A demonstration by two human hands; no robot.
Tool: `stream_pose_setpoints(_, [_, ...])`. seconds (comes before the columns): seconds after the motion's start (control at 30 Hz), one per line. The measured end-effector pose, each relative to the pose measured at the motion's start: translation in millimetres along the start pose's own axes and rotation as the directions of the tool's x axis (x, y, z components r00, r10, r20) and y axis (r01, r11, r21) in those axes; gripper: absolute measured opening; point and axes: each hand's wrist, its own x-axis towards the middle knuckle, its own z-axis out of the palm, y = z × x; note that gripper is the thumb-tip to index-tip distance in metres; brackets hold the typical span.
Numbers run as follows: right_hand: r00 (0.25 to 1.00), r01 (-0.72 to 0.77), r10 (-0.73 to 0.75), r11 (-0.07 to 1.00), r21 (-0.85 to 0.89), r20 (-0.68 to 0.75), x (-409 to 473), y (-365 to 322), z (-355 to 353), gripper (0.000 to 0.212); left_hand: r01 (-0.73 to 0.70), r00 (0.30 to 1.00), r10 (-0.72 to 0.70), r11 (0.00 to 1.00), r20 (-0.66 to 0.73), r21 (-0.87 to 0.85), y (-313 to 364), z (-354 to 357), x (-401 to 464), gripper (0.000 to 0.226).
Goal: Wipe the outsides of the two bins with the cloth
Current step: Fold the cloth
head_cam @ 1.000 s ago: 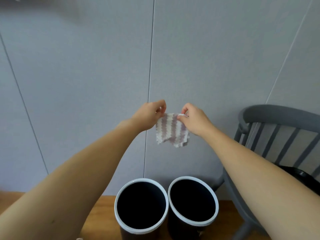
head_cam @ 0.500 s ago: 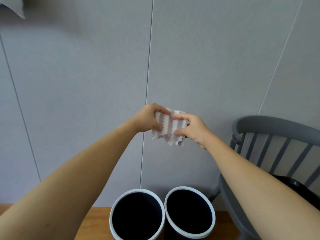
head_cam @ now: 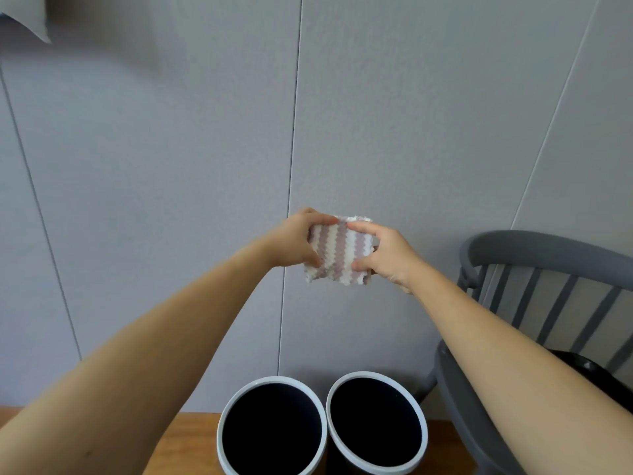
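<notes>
As seen from the head camera, a grey panelled wall [head_cam: 411,132] fills most of the view, split by thin vertical seams. A grey spindle-back chair [head_cam: 548,255] is set at the right, against the wall, and something black [head_cam: 582,366] lies on its seat — what it is cannot be told. Part of the chair is hidden by the right forearm. A strip of wooden floor [head_cam: 191,440] is seen along the bottom edge, and a pale corner of some object [head_cam: 24,18] juts in at the top left.

The two bins are stood side by side at the bottom centre, rims touching or nearly so: the left bin [head_cam: 270,383] and the right bin [head_cam: 376,377], both round, with pale rims and dark interiors. Little of their outer sides is shown from above.

The cloth [head_cam: 337,253] — small, with wavy stripes of white and dusky purple — is held up in front of the wall, well above the bins. Its left edge is pinched by the left hand [head_cam: 294,241], thumb in front and fingers curled behind. Its right edge is gripped by the right hand [head_cam: 387,255], with forefinger and thumb laid on the front face.
</notes>
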Motion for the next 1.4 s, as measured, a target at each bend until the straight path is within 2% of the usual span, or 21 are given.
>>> stream_pose_setpoints(0.17, [0.999, -0.006, 0.008, 0.999, -0.052, 0.046, -5, 4, -8, 0.082, 0.003, 0.999, -0.005, 0.999, 0.039, 0.048, 5, 5, -3, 0.083])
stream_pose_setpoints(0.4, [0.998, 0.023, -0.013, 0.988, -0.15, 0.067, -24, -1, -16, 0.084, 0.022, 0.999, -0.024, 0.998, 0.041, 0.055, 17, 9, -13, 0.083])
stream_pose_setpoints(0.6, [0.999, 0.01, -0.002, 0.986, -0.166, 0.05, -37, -2, -20, 0.083, 0.055, 0.998, -0.053, 0.998, 0.039, -0.039, 23, 13, -15, 0.078])
stream_pose_setpoints(0.87, [0.994, -0.102, 0.108, 0.983, -0.155, 0.031, -53, 9, -37, 0.084, 0.056, 0.994, -0.04, 0.987, 0.106, -0.15, 33, 33, -13, 0.081])
stream_pose_setpoints(1.1, [0.971, -0.238, 0.235, 0.956, -0.173, -0.038, -96, 59, -89, 0.087, 0.009, 0.973, 0.045, 0.972, 0.225, -0.235, 58, 108, 3, 0.082])
stream_pose_setpoints(1.23, [0.928, -0.372, 0.37, 0.922, -0.106, -0.036, -133, 98, -126, 0.087, -0.021, 0.941, 0.111, 0.962, 0.319, -0.274, 79, 173, 12, 0.083])
stream_pose_setpoints(1.4, [0.865, -0.501, 0.494, 0.859, -0.107, -0.087, -176, 150, -179, 0.082, -0.049, 0.899, 0.178, 0.949, 0.401, -0.311, 116, 258, 27, 0.085])
